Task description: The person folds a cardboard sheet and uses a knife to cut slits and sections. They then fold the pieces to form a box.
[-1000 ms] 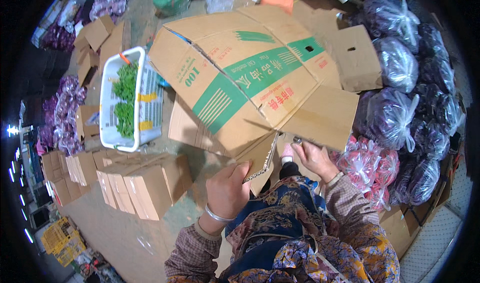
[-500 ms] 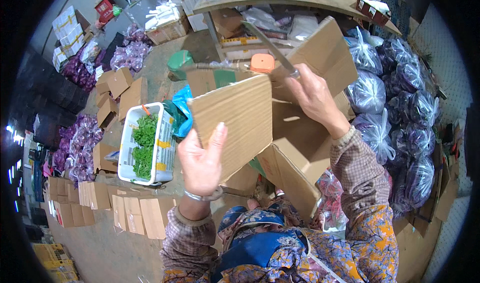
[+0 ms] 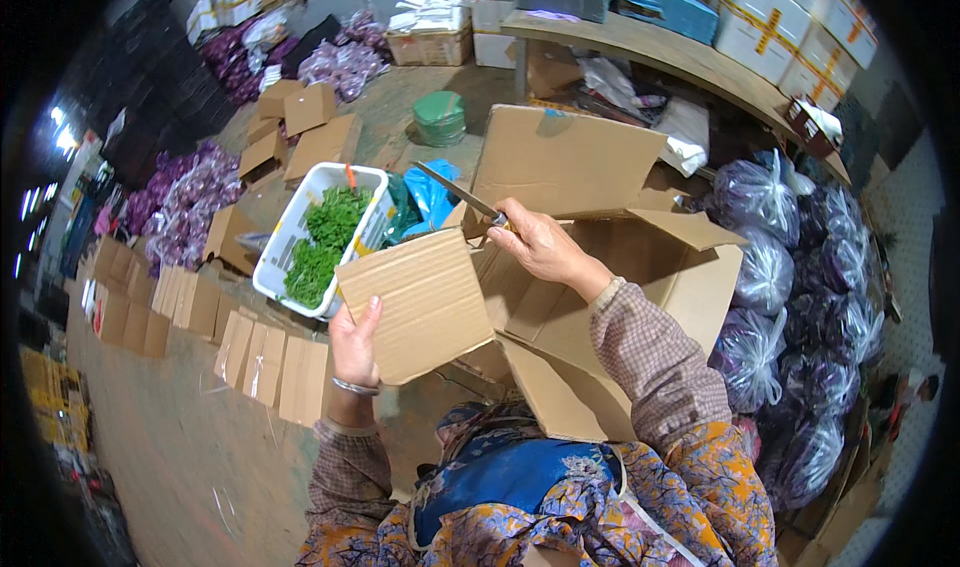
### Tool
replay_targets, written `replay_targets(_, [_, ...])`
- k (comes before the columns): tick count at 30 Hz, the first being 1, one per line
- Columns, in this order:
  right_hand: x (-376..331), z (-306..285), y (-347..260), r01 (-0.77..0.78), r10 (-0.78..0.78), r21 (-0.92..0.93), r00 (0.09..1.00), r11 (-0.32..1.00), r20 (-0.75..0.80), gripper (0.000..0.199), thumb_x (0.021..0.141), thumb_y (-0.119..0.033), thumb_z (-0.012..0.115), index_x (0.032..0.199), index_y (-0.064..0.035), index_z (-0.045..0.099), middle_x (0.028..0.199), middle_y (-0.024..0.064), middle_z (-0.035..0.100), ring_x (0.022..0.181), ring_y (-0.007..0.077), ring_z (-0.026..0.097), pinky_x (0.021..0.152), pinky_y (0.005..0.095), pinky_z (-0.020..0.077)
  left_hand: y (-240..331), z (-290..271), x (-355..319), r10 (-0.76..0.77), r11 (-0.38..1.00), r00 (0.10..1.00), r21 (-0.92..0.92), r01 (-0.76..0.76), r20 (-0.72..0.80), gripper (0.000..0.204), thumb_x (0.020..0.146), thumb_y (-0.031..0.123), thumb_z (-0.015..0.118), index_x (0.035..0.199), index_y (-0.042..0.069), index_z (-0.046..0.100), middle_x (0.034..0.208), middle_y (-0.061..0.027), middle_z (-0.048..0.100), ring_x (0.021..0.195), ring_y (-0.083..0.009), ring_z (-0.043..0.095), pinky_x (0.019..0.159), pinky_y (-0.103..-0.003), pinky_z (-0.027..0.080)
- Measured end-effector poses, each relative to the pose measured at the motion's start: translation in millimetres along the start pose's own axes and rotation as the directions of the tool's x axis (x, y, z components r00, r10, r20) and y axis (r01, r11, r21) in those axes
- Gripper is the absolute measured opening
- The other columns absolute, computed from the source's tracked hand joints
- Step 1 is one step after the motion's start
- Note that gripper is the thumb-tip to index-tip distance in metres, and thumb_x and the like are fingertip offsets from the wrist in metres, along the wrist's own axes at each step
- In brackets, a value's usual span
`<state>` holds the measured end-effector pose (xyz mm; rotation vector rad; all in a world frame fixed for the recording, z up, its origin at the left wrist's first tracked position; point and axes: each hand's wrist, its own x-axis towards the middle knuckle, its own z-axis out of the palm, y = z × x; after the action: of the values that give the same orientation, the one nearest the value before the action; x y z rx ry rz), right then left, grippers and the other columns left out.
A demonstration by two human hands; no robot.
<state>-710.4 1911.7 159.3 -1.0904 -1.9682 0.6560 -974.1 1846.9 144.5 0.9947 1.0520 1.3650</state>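
Note:
My left hand (image 3: 356, 347) grips the left edge of a squarish cardboard panel (image 3: 420, 302), thumb on the face towards me. Whether the panel is still joined to the box I cannot tell. In my right hand (image 3: 548, 249) is a knife (image 3: 462, 197), its long blade pointing up and left, just above the panel's upper edge and apart from it. Beneath and beyond my right hand stands a large open cardboard box (image 3: 555, 312). Its far flap (image 3: 565, 162) is raised, and a near flap (image 3: 545, 387) leans towards me.
Left of the box stands a white plastic basket (image 3: 265, 277) holding leafy greens (image 3: 325, 237). A blue bag (image 3: 432, 192) lies beside it. Cut cardboard pieces (image 3: 265, 362) stand on the floor at left. Filled clear bags (image 3: 760, 267) are piled at right; a bench (image 3: 650, 47) runs behind.
The whole view has shifted. My right hand has brought the knife from near the far flap to the held panel's upper edge. The panel remains in my left hand.

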Motion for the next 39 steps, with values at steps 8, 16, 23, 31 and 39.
replay_targets(8, [23, 87, 5, -0.031, 0.087, -0.196, 0.955, 0.980, 0.282, 0.026, 0.086, -0.027, 0.047, 0.085, -0.0015, 0.044, 0.070, 0.0235, 0.056, 0.068, 0.0412, 0.055, 0.059, 0.0480, 0.0425, -27, -111, 39, -0.160, 0.976, 0.984, 0.162, 0.145, 0.084, 0.031, 0.082, 0.006, 0.055, 0.110, -0.003, 0.048, 0.102, -0.0086, 0.057, 0.090, -0.0147, 0.055, 0.079, -0.028, 0.044])
replay_targets(16, [34, 151, 17, 0.007, 0.086, -0.246, 0.927, 0.969, 0.364, 0.024, 0.085, -0.023, 0.048, 0.084, 0.0002, 0.042, 0.066, 0.0249, 0.056, 0.064, 0.0412, 0.056, 0.056, 0.0486, 0.0443, -122, -176, 41, -0.119, 0.904, 0.982, 0.395, 0.167, -0.144, 0.049, 0.077, 0.016, 0.063, 0.116, -0.002, 0.040, 0.107, -0.0140, 0.053, 0.095, -0.0190, 0.054, 0.082, -0.032, 0.044])
replay_targets(23, [44, 185, 19, 0.052, 0.092, -0.346, 0.917, 0.937, 0.388, 0.017, 0.083, -0.015, 0.045, 0.084, 0.0018, 0.042, 0.067, 0.0228, 0.058, 0.065, 0.0399, 0.058, 0.058, 0.0468, 0.0465, -93, -92, 40, -0.003, -0.306, 0.993, 0.945, 0.114, -0.121, 0.089, 0.066, 0.050, 0.063, 0.130, 0.001, 0.024, 0.133, -0.0227, 0.025, 0.113, -0.0339, 0.042, 0.092, -0.043, 0.036])
replay_targets(31, [26, 187, 24, 0.133, 0.070, -0.310, 0.823, 0.941, 0.564, 0.013, 0.082, -0.009, 0.040, 0.085, 0.0030, 0.037, 0.064, 0.0260, 0.056, 0.062, 0.0435, 0.055, 0.057, 0.0491, 0.0445, -122, -72, 40, -0.302, 0.190, 0.916, 0.925, 0.330, -0.265, 0.039, 0.073, 0.032, 0.059, 0.091, -0.002, 0.060, 0.090, -0.0214, 0.060, 0.086, -0.0336, 0.058, 0.077, -0.039, 0.046])
replay_targets(39, [3, 151, 23, 0.120, 0.172, -0.385, 0.746, 0.915, 0.643, 0.010, 0.083, -0.007, 0.034, 0.084, 0.0026, 0.036, 0.065, 0.0255, 0.055, 0.065, 0.0412, 0.056, 0.058, 0.0473, 0.0450, -120, -65, 40, -0.298, 0.160, 0.906, 0.920, 0.357, -0.299, 0.034, 0.073, 0.031, 0.060, 0.086, -0.001, 0.063, 0.087, -0.0205, 0.061, 0.084, -0.0335, 0.059, 0.075, -0.039, 0.047])
